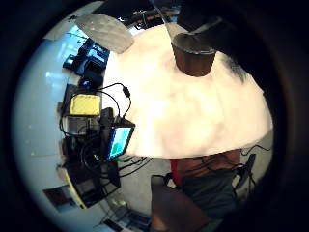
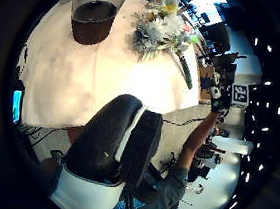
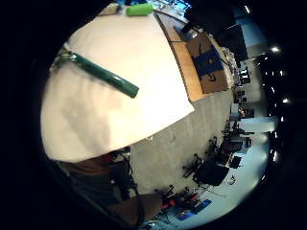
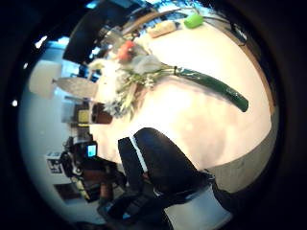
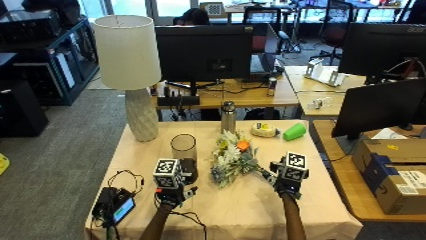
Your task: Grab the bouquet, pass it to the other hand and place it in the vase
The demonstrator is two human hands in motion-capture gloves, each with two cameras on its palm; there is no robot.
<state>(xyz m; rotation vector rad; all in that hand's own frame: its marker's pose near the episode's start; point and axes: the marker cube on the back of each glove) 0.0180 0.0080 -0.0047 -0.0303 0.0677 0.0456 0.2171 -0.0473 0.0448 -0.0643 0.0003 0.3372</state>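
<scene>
The bouquet [image 5: 231,157] of white, yellow and orange flowers lies on the cream tablecloth [image 5: 226,210], its green wrapped stem [image 5: 264,173] pointing toward my right hand [image 5: 287,184]. That hand hovers just beside the stem's end and holds nothing. In the right palm views the stem [image 3: 103,74] and the bouquet [image 4: 129,72] lie flat on the cloth, apart from the palm. The glass vase [image 5: 184,156] with a dark base stands upright left of the flowers. My left hand [image 5: 173,194] hovers in front of the vase [image 2: 93,21], fingers relaxed and empty.
A white lamp [image 5: 130,75] stands at the back left. A metal bottle [image 5: 228,117], a tape roll [image 5: 265,130] and a green cup [image 5: 294,131] sit along the far edge. A small screen device [image 5: 120,207] with cables lies at the front left corner.
</scene>
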